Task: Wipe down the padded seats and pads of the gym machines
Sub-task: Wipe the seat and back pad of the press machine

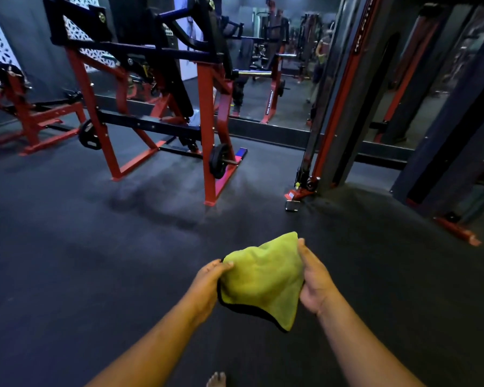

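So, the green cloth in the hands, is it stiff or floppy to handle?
Probably floppy: the green cloth sags to a hanging corner between the left hand and right hand. Likely light, as fingertips alone hold it. Its fuzzy surface should not slip.

Left hand, right hand, both gripping

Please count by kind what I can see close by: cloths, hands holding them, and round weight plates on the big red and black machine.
Yellow-green microfibre cloth: 1
Hands gripping it: 2, left and right
Black round weight plates on the machine: 2
Total: 5
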A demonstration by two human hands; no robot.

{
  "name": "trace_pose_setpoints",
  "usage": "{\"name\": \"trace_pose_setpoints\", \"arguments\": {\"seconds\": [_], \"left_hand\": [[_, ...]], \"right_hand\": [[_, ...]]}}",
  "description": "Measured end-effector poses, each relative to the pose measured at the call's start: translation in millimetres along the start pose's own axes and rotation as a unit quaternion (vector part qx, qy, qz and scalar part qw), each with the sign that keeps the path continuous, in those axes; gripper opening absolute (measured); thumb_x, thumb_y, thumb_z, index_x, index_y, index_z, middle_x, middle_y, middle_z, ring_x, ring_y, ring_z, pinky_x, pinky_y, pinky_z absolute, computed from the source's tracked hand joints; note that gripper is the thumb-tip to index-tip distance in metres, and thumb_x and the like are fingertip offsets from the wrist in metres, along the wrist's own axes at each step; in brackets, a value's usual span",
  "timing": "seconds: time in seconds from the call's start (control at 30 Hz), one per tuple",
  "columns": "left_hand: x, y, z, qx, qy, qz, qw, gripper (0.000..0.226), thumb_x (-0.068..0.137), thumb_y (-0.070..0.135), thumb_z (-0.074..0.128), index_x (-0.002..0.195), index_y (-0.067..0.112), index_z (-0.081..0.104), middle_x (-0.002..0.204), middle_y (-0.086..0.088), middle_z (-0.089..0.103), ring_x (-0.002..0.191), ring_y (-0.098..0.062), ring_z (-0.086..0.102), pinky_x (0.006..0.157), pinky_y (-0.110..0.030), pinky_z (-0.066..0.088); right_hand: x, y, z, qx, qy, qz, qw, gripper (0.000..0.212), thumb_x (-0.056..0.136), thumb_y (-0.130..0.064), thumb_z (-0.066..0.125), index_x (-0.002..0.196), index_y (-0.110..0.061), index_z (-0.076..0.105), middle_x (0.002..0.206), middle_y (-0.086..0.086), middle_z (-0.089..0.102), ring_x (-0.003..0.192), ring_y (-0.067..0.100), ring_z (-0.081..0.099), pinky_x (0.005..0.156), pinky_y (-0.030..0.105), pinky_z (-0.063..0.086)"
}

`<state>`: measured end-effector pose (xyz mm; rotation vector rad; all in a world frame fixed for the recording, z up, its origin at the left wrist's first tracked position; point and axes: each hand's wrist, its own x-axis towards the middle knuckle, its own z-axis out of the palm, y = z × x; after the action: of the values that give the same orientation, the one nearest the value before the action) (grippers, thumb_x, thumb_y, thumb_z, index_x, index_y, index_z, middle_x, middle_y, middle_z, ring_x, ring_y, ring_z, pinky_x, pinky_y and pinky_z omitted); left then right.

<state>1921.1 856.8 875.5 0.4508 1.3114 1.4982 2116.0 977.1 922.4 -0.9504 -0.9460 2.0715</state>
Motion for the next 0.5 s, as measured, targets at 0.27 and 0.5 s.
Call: {"name": "trace_pose_setpoints", "arguments": {"seconds": [0.27,0.5], "left_hand": [[219.1,81.9,14.6,0.047,-0.122,-0.199,0.971,0.059,0.092,0.07,0.055,0.119,0.023,0.077,0.128,-0.011,0.072,0.118,-0.027,0.069,0.092,-0.039,0.059],[403.4,162.5,87.6,0.033,-0.05,-0.047,0.997,0.021,0.089,0.017,0.075,0.108,0.011,0.076,0.113,-0.022,0.075,0.095,-0.031,0.074,0.083,-0.044,0.062]], "right_hand": [[181.6,-77.4,16.2,-0.029,0.008,-0.055,0.998,0.038,0.08,0.006,0.064,0.11,-0.017,0.068,0.097,0.013,0.074,0.084,0.026,0.074,0.069,0.04,0.062],[343.6,-168.8,-19.1,-0.024,0.036,-0.076,0.996,0.02,0.087,-0.006,0.066,0.106,-0.015,0.068,0.101,0.009,0.076,0.09,0.021,0.073,0.078,0.038,0.062]]}}
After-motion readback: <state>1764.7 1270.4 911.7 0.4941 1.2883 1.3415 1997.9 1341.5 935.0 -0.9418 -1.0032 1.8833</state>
